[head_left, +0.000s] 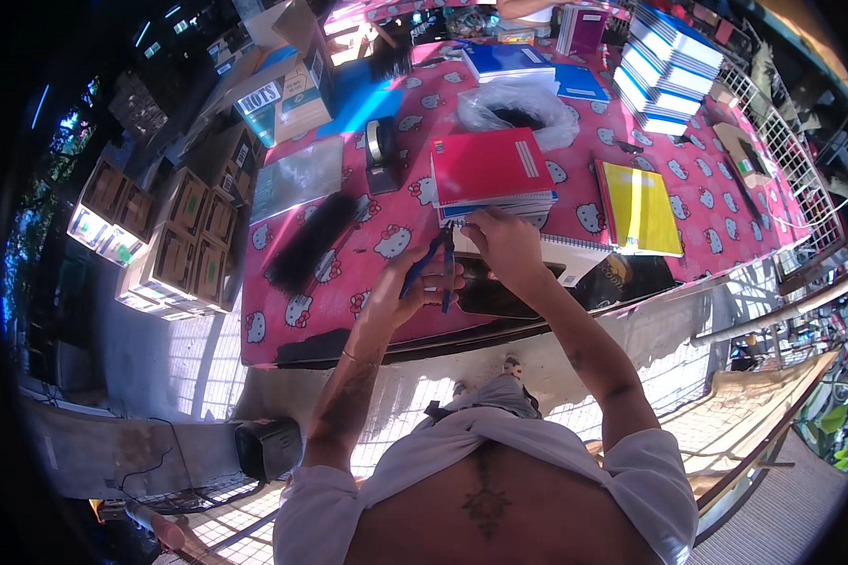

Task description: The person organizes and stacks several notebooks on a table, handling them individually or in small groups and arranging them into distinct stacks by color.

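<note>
A pair of blue-handled pliers (448, 268) is in my left hand (416, 280), its jaws up against the near left corner of a spiral notebook. Close beside the jaws, my right hand (507, 247) has its fingers closed at the bound edge of that spiral notebook (575, 247). Just beyond my hands lies a stack topped by a red notebook (493, 166). My right fingers partly hide the binding, so the wire end between them cannot be made out.
Yellow notebooks (639, 209) lie to the right, a tall notebook stack (667, 71) behind them. A tape dispenser (381, 155), a black brush (311, 247) and a clear plastic sheet (297, 177) lie left. Behind the red notebook is a plastic bag (481, 105). Cartons (184, 243) stand left of the table.
</note>
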Demonstrator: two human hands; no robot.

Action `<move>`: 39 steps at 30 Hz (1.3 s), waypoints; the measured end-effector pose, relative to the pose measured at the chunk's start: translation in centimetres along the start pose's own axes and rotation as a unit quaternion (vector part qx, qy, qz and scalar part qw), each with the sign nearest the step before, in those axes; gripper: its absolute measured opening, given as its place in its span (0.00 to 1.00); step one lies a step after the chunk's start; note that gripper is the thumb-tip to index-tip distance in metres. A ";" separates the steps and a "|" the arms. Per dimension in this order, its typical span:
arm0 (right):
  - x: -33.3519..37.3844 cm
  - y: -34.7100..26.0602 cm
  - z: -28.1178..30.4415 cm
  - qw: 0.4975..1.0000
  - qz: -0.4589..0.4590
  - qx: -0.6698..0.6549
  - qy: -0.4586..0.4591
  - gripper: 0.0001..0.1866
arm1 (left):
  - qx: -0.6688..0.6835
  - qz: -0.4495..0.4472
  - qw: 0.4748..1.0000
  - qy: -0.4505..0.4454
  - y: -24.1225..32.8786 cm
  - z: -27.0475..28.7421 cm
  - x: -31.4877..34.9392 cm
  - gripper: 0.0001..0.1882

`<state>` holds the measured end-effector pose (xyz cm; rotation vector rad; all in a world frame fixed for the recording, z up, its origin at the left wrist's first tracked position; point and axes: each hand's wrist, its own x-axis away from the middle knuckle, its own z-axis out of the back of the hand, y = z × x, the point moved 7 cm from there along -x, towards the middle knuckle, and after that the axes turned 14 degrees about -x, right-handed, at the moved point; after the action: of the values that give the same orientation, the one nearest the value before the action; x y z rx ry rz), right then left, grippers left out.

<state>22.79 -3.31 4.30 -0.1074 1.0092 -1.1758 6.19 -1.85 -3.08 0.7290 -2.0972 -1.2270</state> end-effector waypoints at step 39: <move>2.1 28.3 15.5 0.972 -0.082 0.082 -0.203 0.21 | -0.716 -0.291 0.634 0.000 3.4 -2.3 -21.5 0.15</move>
<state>53.92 0.84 -3.59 -0.2926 0.5469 -1.3173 21.70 13.51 -3.79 0.5180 -0.2445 -2.5708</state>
